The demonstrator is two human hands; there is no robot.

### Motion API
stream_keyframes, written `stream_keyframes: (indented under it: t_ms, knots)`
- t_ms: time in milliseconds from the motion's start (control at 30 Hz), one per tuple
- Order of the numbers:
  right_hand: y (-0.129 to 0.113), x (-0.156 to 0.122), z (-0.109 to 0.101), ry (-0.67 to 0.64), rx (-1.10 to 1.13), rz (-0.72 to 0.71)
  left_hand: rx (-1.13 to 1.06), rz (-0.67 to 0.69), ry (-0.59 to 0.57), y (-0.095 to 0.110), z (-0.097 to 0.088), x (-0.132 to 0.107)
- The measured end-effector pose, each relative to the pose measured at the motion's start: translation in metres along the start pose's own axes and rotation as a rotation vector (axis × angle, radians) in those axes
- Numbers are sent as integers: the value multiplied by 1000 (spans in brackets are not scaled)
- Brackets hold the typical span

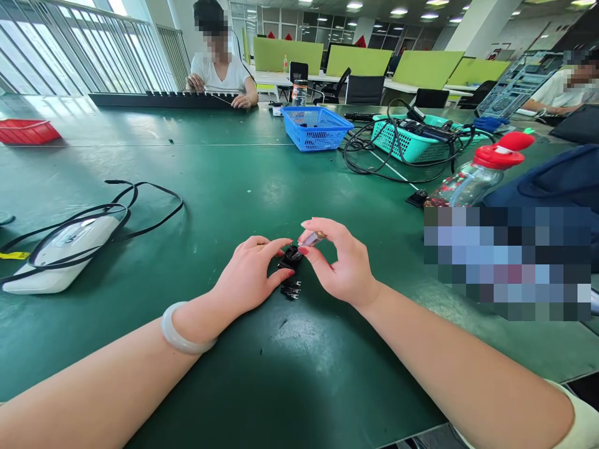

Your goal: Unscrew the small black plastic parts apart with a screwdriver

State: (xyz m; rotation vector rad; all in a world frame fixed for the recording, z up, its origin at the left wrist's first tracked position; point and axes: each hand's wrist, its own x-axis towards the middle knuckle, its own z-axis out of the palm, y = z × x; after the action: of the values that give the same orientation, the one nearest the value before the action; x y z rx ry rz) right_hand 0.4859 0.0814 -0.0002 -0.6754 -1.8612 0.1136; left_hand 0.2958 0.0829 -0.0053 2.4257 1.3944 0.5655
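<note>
My left hand (248, 269) wears a pale bangle (175, 330) on the wrist. Its thumb and fingers are closed on a small black plastic part (291, 254), steadied low over the green table (206, 218). Beside that part, nearer to me, lie small black pieces with metal prongs (291, 289). My right hand (345, 262) pinches a short, clear cylinder (312, 238) with a brownish end, too small to name. The near end of this cylinder meets the upper right of the black part, and whether it goes inside is hidden by my fingers.
At left, a white device (70, 249) lies under a looped black cable. A red tray (28, 131), a blue basket (316, 134) and a teal basket (407, 146) with tangled cables stand farther back. A red-lidded bottle (482, 174) lies tilted at right. A person sits across the table.
</note>
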Motion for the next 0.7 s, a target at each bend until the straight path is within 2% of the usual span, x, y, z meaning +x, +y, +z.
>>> stream_keyframes:
  t_ms: [233, 400, 700]
  knots:
    - [3, -3, 4, 66, 107, 69, -20, -21, -9, 1, 0, 0]
    - [2, -2, 1, 49, 96, 111, -83, -32, -9, 0, 0, -2]
    - [2, 0, 0, 111, 91, 91, -71, -39, -31, -2, -1, -1]
